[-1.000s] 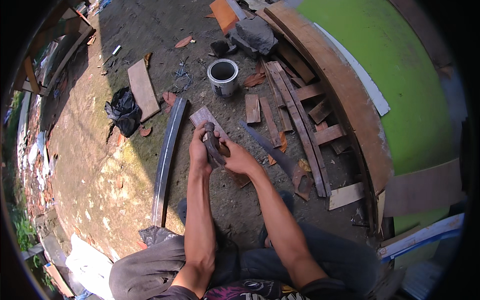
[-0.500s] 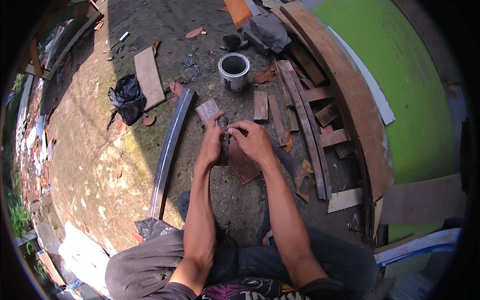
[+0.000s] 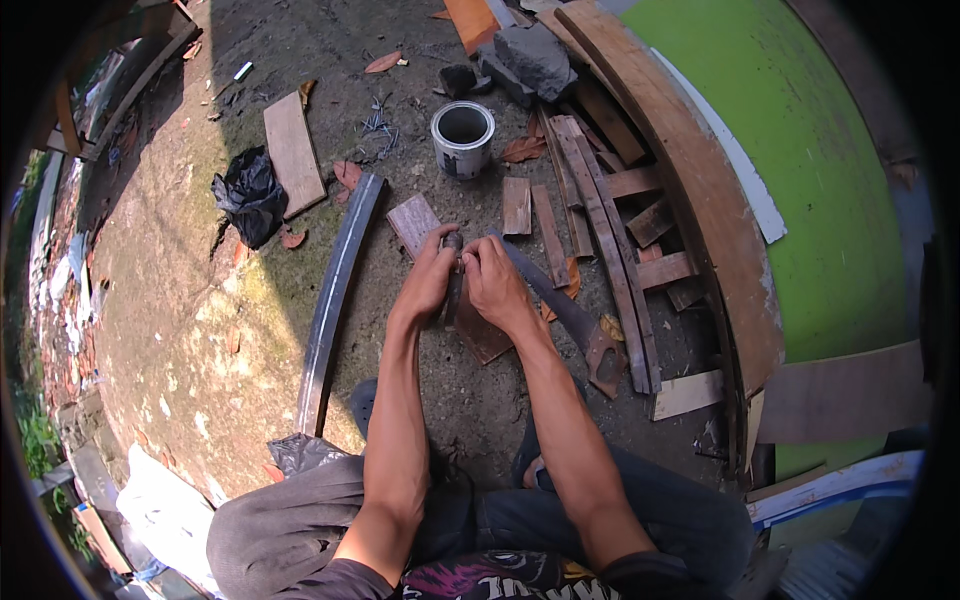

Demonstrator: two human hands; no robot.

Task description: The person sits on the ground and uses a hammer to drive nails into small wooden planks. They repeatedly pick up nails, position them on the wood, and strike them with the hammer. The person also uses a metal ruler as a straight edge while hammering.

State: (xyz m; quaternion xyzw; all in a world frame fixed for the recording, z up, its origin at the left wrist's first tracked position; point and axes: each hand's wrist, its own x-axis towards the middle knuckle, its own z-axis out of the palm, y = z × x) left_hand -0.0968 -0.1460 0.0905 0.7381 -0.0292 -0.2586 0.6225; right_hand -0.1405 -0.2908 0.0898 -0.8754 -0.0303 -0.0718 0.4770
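In the middle, my left hand (image 3: 425, 278) is closed round a dark tool (image 3: 452, 241) with a rounded, metal-looking end; its kind is hard to make out. Close against it, my right hand (image 3: 494, 284) has its fingertips pinched together beside the tool. Whatever those fingertips hold is too small and too covered to name. Beneath both hands, a reddish-brown wooden board (image 3: 412, 222) lies slanted on the ground, partly hidden by them. To the right of my right hand rests a handsaw (image 3: 570, 315) with a wooden handle.
A long dark metal bar (image 3: 341, 290) lies on the left, past it a black plastic bag (image 3: 247, 196) and a flat board (image 3: 294, 155). Ahead stands an open tin can (image 3: 463, 140), near grey stones (image 3: 533, 62). Wooden strips (image 3: 608, 255) and a green panel (image 3: 760, 120) line the right.
My right hand has drawn its fingers in closer to the tool and turned slightly. The view has shifted a little. My left hand keeps its grip.
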